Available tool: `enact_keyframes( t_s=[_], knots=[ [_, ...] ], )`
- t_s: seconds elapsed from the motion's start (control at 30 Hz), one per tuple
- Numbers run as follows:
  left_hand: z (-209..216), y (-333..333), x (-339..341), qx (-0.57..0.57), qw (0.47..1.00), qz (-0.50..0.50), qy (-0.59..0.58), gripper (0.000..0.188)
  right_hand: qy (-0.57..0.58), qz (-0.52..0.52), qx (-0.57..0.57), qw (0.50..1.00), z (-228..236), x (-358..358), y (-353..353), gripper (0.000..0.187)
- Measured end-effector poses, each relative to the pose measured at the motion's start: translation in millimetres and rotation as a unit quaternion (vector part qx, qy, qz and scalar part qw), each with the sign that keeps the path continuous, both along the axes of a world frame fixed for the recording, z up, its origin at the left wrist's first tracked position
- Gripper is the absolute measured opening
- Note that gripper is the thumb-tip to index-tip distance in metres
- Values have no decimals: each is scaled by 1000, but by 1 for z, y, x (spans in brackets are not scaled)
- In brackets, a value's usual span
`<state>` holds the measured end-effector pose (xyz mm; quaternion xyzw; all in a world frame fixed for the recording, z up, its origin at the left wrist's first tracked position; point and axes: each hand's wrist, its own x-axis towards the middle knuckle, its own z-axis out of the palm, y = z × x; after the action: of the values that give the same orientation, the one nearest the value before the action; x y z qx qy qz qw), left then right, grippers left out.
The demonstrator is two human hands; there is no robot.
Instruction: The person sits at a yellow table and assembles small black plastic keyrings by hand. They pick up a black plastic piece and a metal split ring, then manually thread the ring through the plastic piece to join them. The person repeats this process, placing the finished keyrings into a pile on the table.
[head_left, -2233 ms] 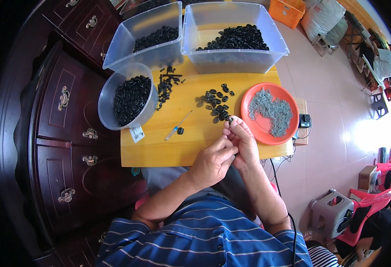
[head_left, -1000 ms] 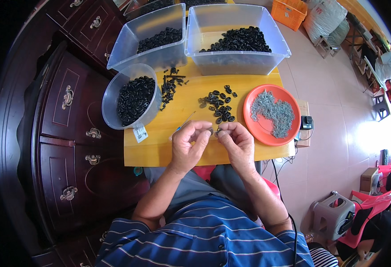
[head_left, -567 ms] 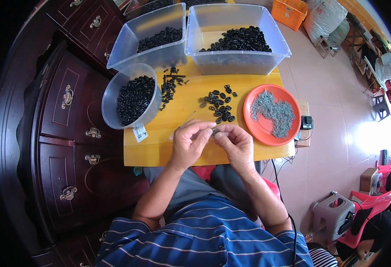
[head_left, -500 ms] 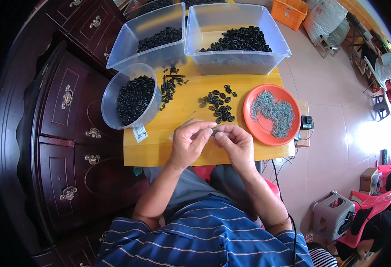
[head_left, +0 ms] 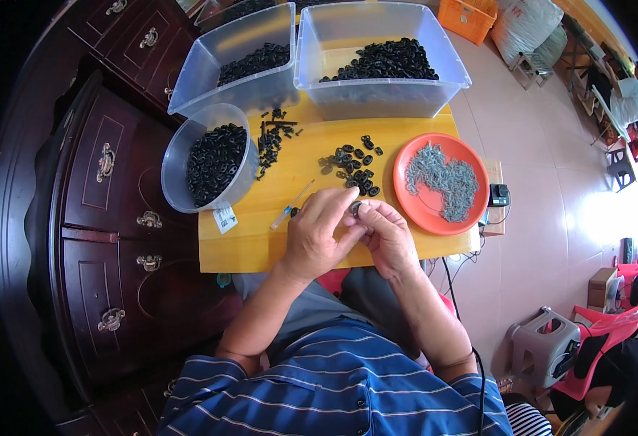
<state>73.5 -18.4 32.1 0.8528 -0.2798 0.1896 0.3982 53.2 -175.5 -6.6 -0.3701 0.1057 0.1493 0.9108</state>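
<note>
Between the thumb and fingers of my right hand [head_left: 389, 236] is a small black oval plastic piece [head_left: 356, 208]. My left hand [head_left: 317, 234] is close against it, its index finger and thumb apart around the piece's left side; the lower fingers are partly hidden. Beside my left hand lies a thin rod-like tool [head_left: 287, 212] with a clear bluish end, and another black piece [head_left: 294, 212] is just by the knuckles. Beyond my hands, similar black oval pieces [head_left: 359, 167] lie loose on the yellow table [head_left: 261, 251]. A red plate [head_left: 424, 216] of small grey screw-like parts stands at the right.
A round clear tub [head_left: 176, 174] of black pieces stands left, next to scattered black bits [head_left: 269, 149]. Two clear bins [head_left: 384, 102] [head_left: 188, 91] with black pieces line the far edge. Dark wooden drawers [head_left: 104, 240] flank the left; a black cable [head_left: 455, 298] runs at the right.
My left hand has turned and its fingers have moved off the pinch. The black piece now shows in my right fingers. The thin tool beside my left hand is more exposed.
</note>
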Motion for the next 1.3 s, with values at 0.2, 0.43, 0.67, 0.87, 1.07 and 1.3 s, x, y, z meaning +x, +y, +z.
enact_keyframes(
  t_s=[0.2, 0.43, 0.67, 0.87, 1.07, 1.3],
  knots=[
    [-9, -2, 2, 0, 999, 10, -30, 42, 18, -8, 22, 1000, -5, 0, 2, 11],
    [-6, -1, 4, -27, 999, -24, -3, 36, 31, -7, 39, 999, 2, 0, -1, 12],
    [-4, -1, 2, -42, 998, -35, 27, 29, 12, -7, 29, 999, -3, -1, -2, 12],
    [-8, 1, 4, -31, 998, -37, 28, 23, 15, -21, -13, 1000, 0, -1, 1, 16],
    [-10, 4, 6, -33, 998, -49, 22, 21, -10, -20, -46, 999, -2, -3, 2, 18],
    [-4, 7, 4, -4, 999, -44, 27, 30, -51, -13, -139, 989, 8, -1, 3, 16]
  ],
)
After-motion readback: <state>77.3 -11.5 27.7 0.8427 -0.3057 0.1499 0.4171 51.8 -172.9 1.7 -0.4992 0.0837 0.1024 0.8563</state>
